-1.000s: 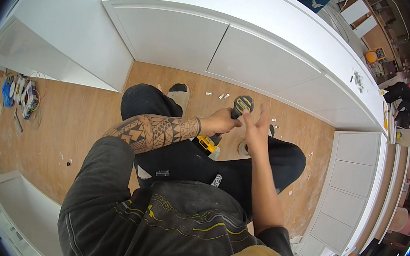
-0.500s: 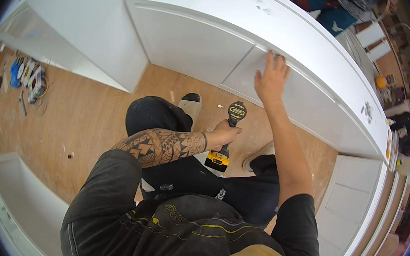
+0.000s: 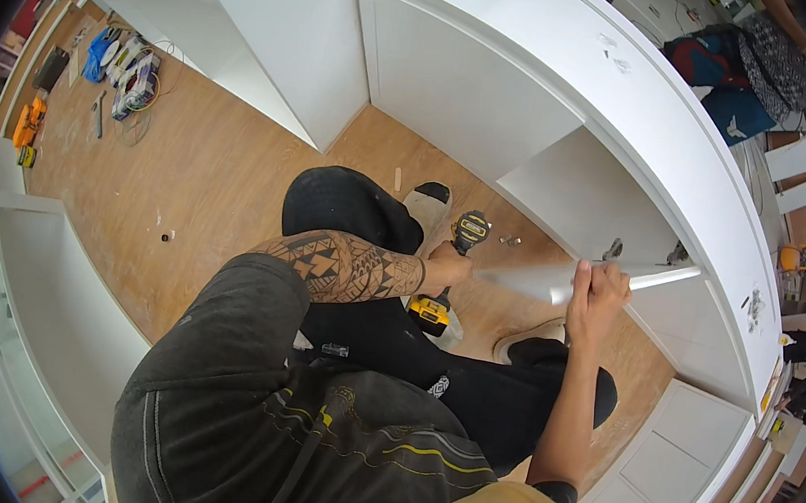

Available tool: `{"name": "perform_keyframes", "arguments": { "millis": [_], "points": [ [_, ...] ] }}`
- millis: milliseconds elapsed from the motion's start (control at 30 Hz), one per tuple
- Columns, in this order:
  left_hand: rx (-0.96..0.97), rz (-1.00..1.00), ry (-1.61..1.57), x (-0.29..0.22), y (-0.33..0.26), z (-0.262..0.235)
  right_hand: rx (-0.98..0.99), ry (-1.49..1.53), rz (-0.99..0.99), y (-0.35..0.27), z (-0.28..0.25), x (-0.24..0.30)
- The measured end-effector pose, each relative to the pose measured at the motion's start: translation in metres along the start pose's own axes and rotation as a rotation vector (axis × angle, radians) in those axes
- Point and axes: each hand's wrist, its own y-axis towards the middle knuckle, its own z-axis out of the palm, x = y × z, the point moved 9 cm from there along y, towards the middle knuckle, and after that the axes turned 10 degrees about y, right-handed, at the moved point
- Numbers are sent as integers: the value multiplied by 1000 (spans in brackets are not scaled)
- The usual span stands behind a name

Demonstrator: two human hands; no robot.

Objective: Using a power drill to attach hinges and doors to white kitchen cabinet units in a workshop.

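My left hand (image 3: 447, 268) is closed around the grip of a black and yellow cordless drill (image 3: 470, 231), held upright above the floor between my legs. The fingers of my right hand (image 3: 598, 300) are hooked over the top edge of a white cabinet door (image 3: 664, 277). That door stands swung out from the long white cabinet (image 3: 626, 93), its lower part smeared by motion. Behind it, two metal hinges (image 3: 613, 249) show in the opening. To the left, another white door (image 3: 470, 82) is closed.
A tall white panel (image 3: 259, 30) rises on the far left. On the wooden floor (image 3: 203, 191) lie cables, packaging, a hand tool and an orange tool (image 3: 30, 122). White box-like units (image 3: 56, 284) stand at the left, and a white drawer-like front (image 3: 657, 455) at the right.
My right hand has pulled the cabinet door open toward me, exposing the inside and hinges. The drill stays in my left hand. The view has shifted to the left.
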Motion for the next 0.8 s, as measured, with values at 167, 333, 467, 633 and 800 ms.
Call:
{"name": "perform_keyframes", "arguments": {
  "millis": [167,333,467,633,800],
  "points": [
    [189,123,-124,-20,-14,4,-84,-72,221,-28,-52,-42],
    [344,194,-79,-60,-32,9,-370,-179,524,-53,-87,-87],
    [531,272,-113,-89,-44,13,-225,607,793,-95,-71,-62],
    [744,178,-247,-101,-54,7,-264,616,909,-140,-103,38],
    [891,153,-429,-110,-55,3,-286,611,830,-151,-120,112]
  ]
}}
